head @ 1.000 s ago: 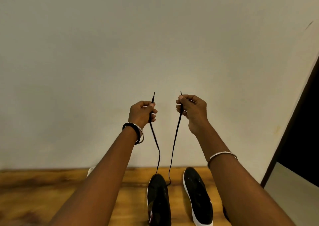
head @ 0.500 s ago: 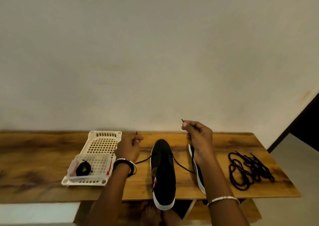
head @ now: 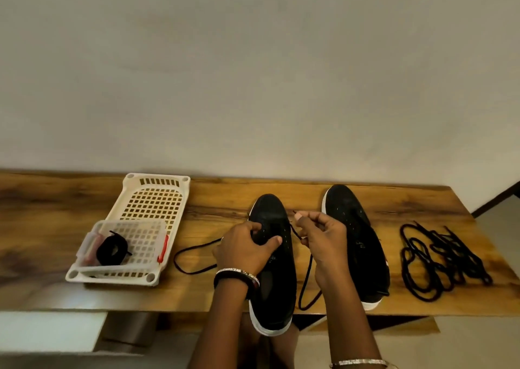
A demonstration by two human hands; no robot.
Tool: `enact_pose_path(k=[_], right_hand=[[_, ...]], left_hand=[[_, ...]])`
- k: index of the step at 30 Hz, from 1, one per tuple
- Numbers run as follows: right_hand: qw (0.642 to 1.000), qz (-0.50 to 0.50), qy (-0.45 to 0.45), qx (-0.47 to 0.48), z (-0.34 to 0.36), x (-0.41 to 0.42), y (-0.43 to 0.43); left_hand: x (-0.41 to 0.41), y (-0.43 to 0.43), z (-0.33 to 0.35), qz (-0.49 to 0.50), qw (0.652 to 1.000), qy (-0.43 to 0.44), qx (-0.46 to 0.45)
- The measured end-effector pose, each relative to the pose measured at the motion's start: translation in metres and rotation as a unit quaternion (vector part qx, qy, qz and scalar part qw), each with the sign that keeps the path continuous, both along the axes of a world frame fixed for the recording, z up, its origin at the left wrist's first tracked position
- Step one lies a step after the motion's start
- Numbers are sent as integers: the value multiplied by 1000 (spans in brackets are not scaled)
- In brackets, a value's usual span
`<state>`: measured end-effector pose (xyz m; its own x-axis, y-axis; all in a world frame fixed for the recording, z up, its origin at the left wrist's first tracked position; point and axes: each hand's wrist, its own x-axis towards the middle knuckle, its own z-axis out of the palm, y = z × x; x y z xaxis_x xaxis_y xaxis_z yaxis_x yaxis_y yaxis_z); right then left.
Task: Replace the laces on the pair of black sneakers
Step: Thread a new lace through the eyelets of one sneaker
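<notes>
Lace (head: 309,270) now slack, left hand (head: 247,249) on sneaker (head: 277,292)

one view only: wide-angle camera on the person's head, aimed forward and down. it looks across the table (head: 225,197) toward a plain wall (head: 253,73), which fills the upper half. left hand (head: 244,252) and right hand (head: 325,242) sit close, low centre; forearms enter from below.

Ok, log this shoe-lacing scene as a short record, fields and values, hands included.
left hand: holds the near sneaker by its upper
right hand: pinches one end of the lace
lace's other end: looped on the table, left of that sneaker
second sneaker: no lace visible
loose laces: heaped at the table's right end
basket: holds a coiled black lace
</notes>
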<state>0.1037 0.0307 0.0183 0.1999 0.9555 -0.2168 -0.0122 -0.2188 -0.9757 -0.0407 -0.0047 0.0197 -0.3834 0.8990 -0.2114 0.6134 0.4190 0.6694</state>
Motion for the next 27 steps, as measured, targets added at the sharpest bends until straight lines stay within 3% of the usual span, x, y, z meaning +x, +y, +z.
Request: enact_pose_path(k=[4,10,17,23,27], right_hand=[[998,53,-42,19,-8,-7,8],[982,107,-152,44,-31,-19,10],[965,156,-208,33,-41,-21,16],[953,163,-253,38,-40,-26,14],[944,168,-283,33,-39,-32,13]], left_hand=[[15,7,1,12,999,47,10],[20,12,-2,35,998,43,18],[-5,10,-16,54,989,-129,40],[-16,11,-22,86,954,-287,13],[-15,10,-18,88,939,-332,16]])
